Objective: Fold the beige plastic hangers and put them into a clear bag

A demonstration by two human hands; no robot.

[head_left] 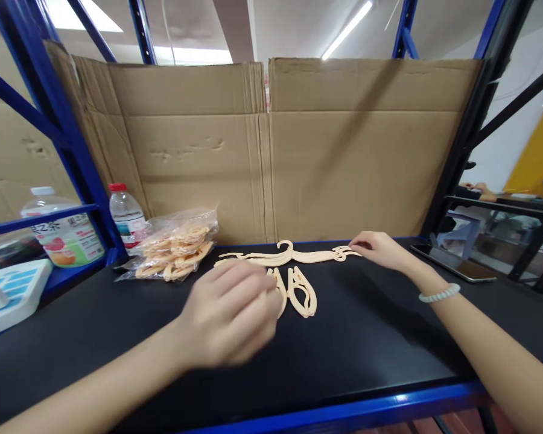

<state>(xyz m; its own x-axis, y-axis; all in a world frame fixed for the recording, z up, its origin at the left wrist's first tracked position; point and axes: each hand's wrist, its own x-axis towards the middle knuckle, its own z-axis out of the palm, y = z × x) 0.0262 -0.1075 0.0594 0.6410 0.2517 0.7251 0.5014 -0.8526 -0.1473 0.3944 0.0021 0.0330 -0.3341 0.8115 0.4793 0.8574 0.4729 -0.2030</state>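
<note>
My left hand, blurred by motion, is curled closed above the near middle of the black table. Whatever its fingers hold, if anything, is hidden. Just behind it, one folded cream plastic clothes hanger is partly covered by the hand. Another folded hanger lies to its right. Farther back, unfolded cream hangers lie stacked, their arms spread left and right and a hook at the top. My right hand, wearing a pale beaded bracelet, pinches at the right end of this stack with its fingertips.
Clear bags of folded hangers lie at the back left, beside a red-capped bottle. A larger bottle and a white-and-blue plastic item stand farther left. A phone-like slab lies back right. Cardboard walls the rear.
</note>
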